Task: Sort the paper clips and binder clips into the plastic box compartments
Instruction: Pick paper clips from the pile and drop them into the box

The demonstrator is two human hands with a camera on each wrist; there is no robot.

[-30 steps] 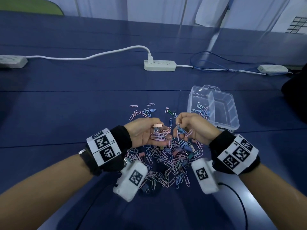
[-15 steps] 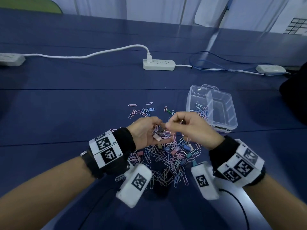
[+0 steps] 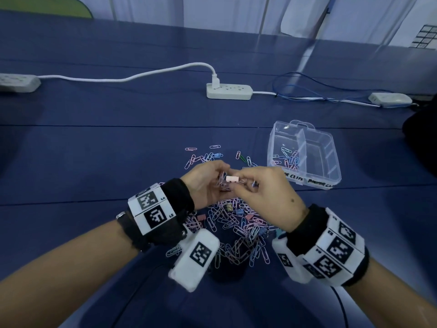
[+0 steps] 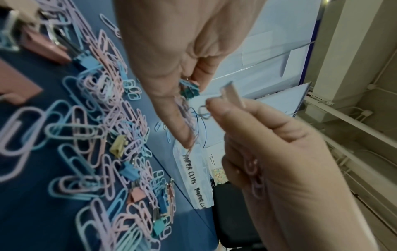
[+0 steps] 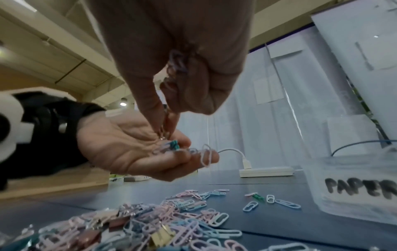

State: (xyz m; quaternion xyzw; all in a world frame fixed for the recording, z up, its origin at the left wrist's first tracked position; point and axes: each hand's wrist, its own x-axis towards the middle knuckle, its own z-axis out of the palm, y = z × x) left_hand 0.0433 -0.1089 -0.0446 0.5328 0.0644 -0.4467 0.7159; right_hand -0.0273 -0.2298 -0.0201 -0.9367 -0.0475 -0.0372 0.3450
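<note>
left hand (image 3: 205,183): palm up, fingers cupped round a small bunch of paper clips, pale pink binder clip (image 3: 231,178) pinched at thumb and fingertip; a teal binder clip (image 5: 174,144) also lies in the palm
right hand (image 3: 264,195): just beside the left, touching it, fingers curled, holds a bunch of pink and lilac paper clips, thumb and forefinger tips reach down into the left palm
both hands: raised above the pile, near the box
pile (image 3: 236,228): pink, blue, lilac paper clips mixed with pink, blue, yellow, teal binder clips, loose on the table under the hands
stray clips (image 3: 208,157): a few paper clips scattered beyond the pile, toward the far side
box (image 3: 331,162): clear plastic, right of the hands, lid off, divided; left compartment labelled PAPER CLIPS holds some paper clips, right compartment's label only partly readable
table (image 3: 94,150): dark blue cover
power strip (image 3: 228,91): white, plugged cable, well beyond the pile
</note>
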